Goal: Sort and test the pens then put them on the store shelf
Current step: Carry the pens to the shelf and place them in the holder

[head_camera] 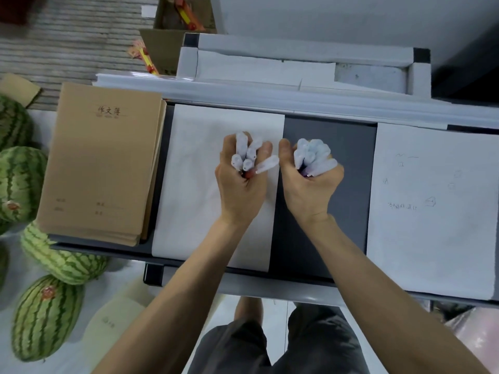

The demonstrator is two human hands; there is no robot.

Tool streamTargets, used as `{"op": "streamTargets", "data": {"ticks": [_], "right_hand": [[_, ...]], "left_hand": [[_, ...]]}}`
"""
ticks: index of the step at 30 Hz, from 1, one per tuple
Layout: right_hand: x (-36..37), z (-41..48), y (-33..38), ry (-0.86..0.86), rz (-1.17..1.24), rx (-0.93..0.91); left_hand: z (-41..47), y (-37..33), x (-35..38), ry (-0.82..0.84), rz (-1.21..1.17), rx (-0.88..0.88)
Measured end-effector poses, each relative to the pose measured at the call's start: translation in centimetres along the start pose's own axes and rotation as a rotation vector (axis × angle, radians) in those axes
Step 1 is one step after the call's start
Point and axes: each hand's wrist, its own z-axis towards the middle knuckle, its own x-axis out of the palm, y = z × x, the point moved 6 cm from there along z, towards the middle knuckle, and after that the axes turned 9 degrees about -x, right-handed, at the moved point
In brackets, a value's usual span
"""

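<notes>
The left hand (243, 184) clutches a pen bunch (244, 155) in curled fingers over the blank sheet (194, 184), the right hand (310, 187) a second bunch (313, 157) just beside it; one splayed pen (266, 164) may slip and mix the sorts.

My left hand (240, 182) grips one bundle of pens (247, 155). My right hand (310, 184) grips another bundle (314, 157), both over the shelf (329, 184). Caps look translucent, perhaps.

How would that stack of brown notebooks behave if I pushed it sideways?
The stack of brown notebooks looks soft-covered and loosely piled, edges fanned, so top ones would probably slide first. It sits at the left end of the dark shelf, so pushing left could tip it off.
</notes>
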Motion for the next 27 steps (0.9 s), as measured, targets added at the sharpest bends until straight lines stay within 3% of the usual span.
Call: {"op": "streamTargets", "data": {"ticks": [9, 14, 20, 27], "right_hand": [[0.0, -0.1, 0.4, 0.013, -0.028, 0.013], [0.6, 0.7, 1.2, -0.056, 0.058, 0.029], [-0.6, 1.0, 1.7, -0.056, -0.038, 0.013], [-0.8, -0.5, 0.0, 0.008, 0.001, 0.155]], "left_hand": [[-0.5, -0.1, -1.2, -0.074, -0.179, -0.118], [0.1, -0.5, -0.4, -0.053, -0.192, -0.062], [0.0, -2.0, -0.2, -0.069, -0.175, 0.055], [-1.0, 0.4, 0.2, -0.082, -0.091, -0.107]]}}
